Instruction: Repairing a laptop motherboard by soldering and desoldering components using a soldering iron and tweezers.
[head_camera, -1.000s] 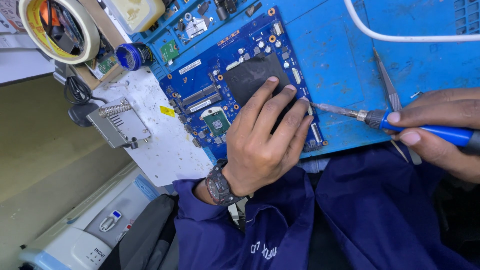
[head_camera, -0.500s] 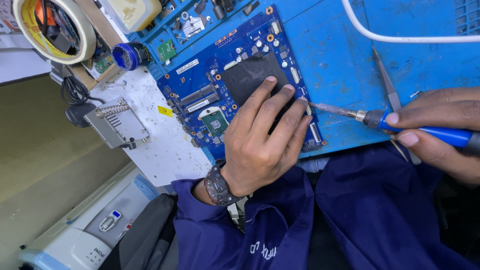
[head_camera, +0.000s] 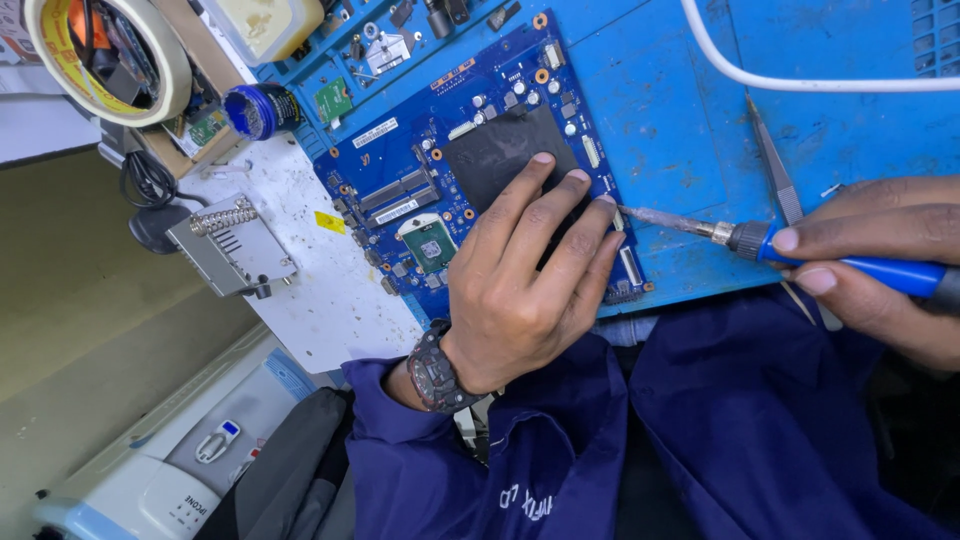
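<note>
Nothing shifted: left hand (head_camera: 520, 290), fingers spread, presses circuit board (head_camera: 480, 160); right hand (head_camera: 880, 265) pinches soldering iron (head_camera: 800, 250) beside tweezers (head_camera: 772, 165).

Premises: an electronics repair workshop. Evidence follows. The tabletop carries a blue anti-static work mat (head_camera: 690, 120) with moulded compartments along its far edge holding small screws and loose parts. A bare blue circuit board (head_camera: 470, 170) lies on the mat, chips and memory slots exposed. A soldering iron (head_camera: 800, 250) with a blue handle is in use at the board's edge; metal tweezers (head_camera: 772, 165) lie beside it. A roll of masking tape (head_camera: 105, 55), a small blue tin (head_camera: 255, 108) and a detached metal heatsink (head_camera: 232, 245) stand nearby. The worker wears a navy work jacket (head_camera: 560, 450).
</note>
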